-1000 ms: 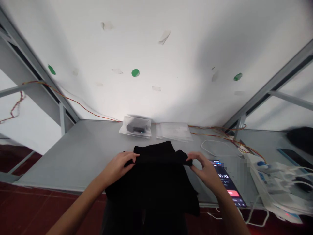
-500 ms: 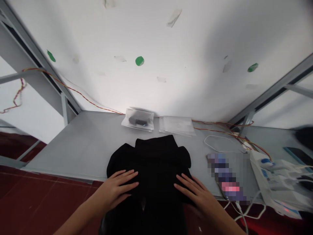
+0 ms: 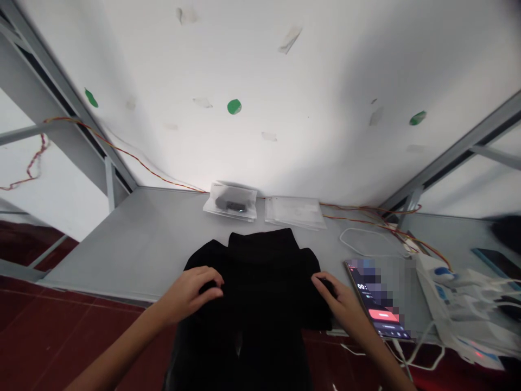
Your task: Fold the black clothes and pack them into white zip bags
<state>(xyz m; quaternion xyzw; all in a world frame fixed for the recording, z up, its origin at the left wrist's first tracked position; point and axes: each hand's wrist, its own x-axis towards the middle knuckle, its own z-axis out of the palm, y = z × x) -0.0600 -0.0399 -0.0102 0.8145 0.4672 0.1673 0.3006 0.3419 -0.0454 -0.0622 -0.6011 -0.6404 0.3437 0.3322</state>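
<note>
A folded black garment (image 3: pixel 262 282) lies at the front edge of the grey tabletop, a band-like flap at its far end. Its near part merges with other dark cloth below, so I cannot tell where it stops. My left hand (image 3: pixel 193 290) is at the garment's left side, fingers curled and thumb bent towards them, gripping the fabric. On the opposite side, my right hand (image 3: pixel 336 296) pinches the garment's right edge between thumb and fingers. The fingertips of both hands are partly lost against the black cloth.
Beyond the garment lie a clear bag with a dark object (image 3: pixel 232 202) and flat clear bags (image 3: pixel 295 212). To the right are a lit phone (image 3: pixel 378 298), a white cable loop (image 3: pixel 372 241) and power strips with plugs (image 3: pixel 456 304). Grey frame posts flank a white panel (image 3: pixel 264 81).
Both hands lay flat with fingers spread on the garment; now their fingers are curled at its sides. My right hand has moved outward, and the garment's right part reaches further right.
</note>
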